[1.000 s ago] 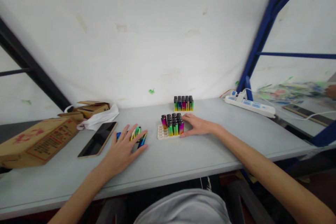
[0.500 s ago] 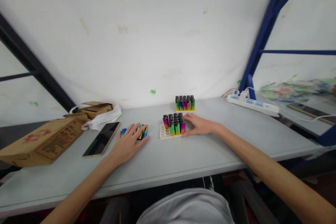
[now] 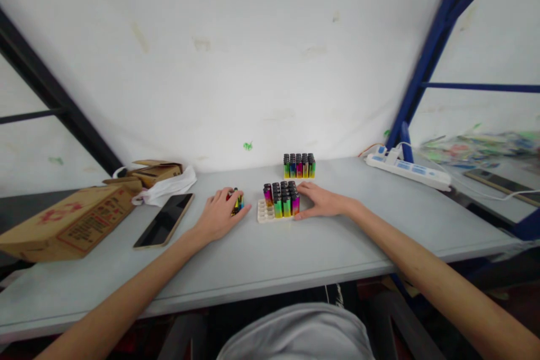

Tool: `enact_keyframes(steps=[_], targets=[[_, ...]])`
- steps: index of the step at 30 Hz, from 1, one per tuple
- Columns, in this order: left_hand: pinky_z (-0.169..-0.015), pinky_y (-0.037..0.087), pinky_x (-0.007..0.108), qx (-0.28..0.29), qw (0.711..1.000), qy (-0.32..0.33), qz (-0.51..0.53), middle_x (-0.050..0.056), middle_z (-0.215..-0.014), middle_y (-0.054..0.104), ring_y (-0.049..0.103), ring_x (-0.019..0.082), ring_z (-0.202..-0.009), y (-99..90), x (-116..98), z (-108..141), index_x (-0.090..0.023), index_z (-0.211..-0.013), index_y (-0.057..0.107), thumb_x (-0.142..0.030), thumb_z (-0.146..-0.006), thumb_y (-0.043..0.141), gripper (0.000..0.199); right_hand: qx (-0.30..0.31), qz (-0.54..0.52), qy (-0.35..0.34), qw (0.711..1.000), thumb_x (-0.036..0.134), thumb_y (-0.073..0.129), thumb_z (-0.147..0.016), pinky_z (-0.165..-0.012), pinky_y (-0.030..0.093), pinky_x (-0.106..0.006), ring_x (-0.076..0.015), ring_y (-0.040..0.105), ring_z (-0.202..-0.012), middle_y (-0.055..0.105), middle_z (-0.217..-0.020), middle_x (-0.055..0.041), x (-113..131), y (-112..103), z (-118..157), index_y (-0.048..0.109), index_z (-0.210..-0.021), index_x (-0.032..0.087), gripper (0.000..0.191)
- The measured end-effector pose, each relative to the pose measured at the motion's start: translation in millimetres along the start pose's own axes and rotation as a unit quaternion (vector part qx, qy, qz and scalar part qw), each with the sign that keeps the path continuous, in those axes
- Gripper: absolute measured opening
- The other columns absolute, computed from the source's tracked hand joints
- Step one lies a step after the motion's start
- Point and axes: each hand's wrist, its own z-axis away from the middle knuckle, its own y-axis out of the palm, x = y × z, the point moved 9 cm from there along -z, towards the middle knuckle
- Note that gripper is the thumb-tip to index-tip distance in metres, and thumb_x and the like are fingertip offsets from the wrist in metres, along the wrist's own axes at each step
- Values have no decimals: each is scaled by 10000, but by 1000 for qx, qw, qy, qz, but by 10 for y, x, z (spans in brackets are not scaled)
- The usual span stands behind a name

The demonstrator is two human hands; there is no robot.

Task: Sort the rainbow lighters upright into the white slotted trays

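My left hand (image 3: 219, 215) is curled over a few shiny multicoloured lighters (image 3: 238, 202) on the table, left of a white tray (image 3: 265, 212). Black-topped lighters (image 3: 287, 204) stand upright in that tray, and several slots on its left side hold nothing. Against the tray's right side rests my right hand (image 3: 319, 201), its thumb and fingers spread around the corner lighters. Behind stands a second group of upright lighters (image 3: 299, 166) near the wall. The palm hides part of what lies under my left hand.
A phone (image 3: 164, 221) lies left of my left hand, beside a cardboard box (image 3: 80, 219) and a white cloth or bag (image 3: 166, 187). A power strip (image 3: 407, 171) with cables sits at the back right. The front edge of the table (image 3: 261, 289) runs below my arms.
My left hand has moved right and slightly up, closer to the tray, with lighters under its fingers. My right hand stays at the tray's right side.
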Motion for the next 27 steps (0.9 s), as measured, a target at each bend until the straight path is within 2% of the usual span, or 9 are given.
enact_keyframes(steps=[3,7,10,12,14,18,22,24,27], targets=[[-1054,444,492,2,999,-3,50,131,-1313,592,570,302,-1199,-110,106,-113,-246,-1342,607,-611,-1007,331,566,1,0,1,1000,713,729,-803,-1096,454,-525,-329,572,-1172,606,-1265,-146,-11,6,-2,611,-1314,157,765],[-1057,446,433,-36,993,-22,106,151,-1202,665,605,284,-1147,-519,493,-386,-158,-1230,638,-555,-1001,264,592,8,9,8,1000,703,740,-801,-1123,438,-513,-337,555,-1228,582,-1329,-177,-19,13,-2,577,-1360,118,825],[-825,516,359,79,989,-69,100,105,-939,734,674,264,-863,-534,816,-480,-179,-998,678,-605,-868,479,488,9,11,18,1000,700,739,-803,-1109,451,-512,-339,561,-1223,591,-1318,-175,-22,4,2,590,-1346,122,807],[-659,499,313,196,968,-102,115,69,-790,732,669,243,-703,-359,939,-403,-198,-930,674,-622,-769,590,461,7,12,19,1000,698,736,-806,-1097,461,-516,-337,566,-1212,597,-1308,-171,-19,-1,3,599,-1336,130,789],[-549,453,282,253,949,-135,134,51,-708,720,650,230,-609,-199,1001,-306,-208,-893,660,-605,-694,656,445,4,14,14,1000,703,739,-801,-1100,458,-526,-339,568,-1208,598,-1307,-172,-12,-5,2,596,-1342,131,800],[-493,408,270,208,950,-149,178,30,-649,701,607,207,-514,-77,1016,-310,-203,-917,656,-547,-641,683,441,2,12,12,1000,715,743,-788,-1104,455,-530,-341,571,-1206,602,-1306,-167,-10,-6,2,598,-1344,141,811],[-542,421,274,214,953,-113,183,14,-624,685,627,220,-568,-43,961,-370,-179,-974,711,-496,-605,699,486,2,8,17,1000,714,735,-796,-1090,465,-525,-345,571,-1203,598,-1315,-172,-30,-2,5,602,-1344,137,807],[-588,436,281,197,963,-100,154,23,-630,687,643,234,-627,-108,951,-419,-186,-906,735,-459,-607,689,407,-1,5,13,1000,713,738,-793,-1098,456,-538,-348,567,-1208,595,-1319,-172,-37,2,3,595,-1358,143,815],[-701,478,293,126,979,-87,135,54,-753,733,677,251,-756,-312,913,-529,-204,-832,735,-424,-650,655,297,-1,3,8,1000,715,745,-784,-1113,442,-540,-346,558,-1225,590,-1324,-165,-45,14,-2,583,-1376,149,835]])
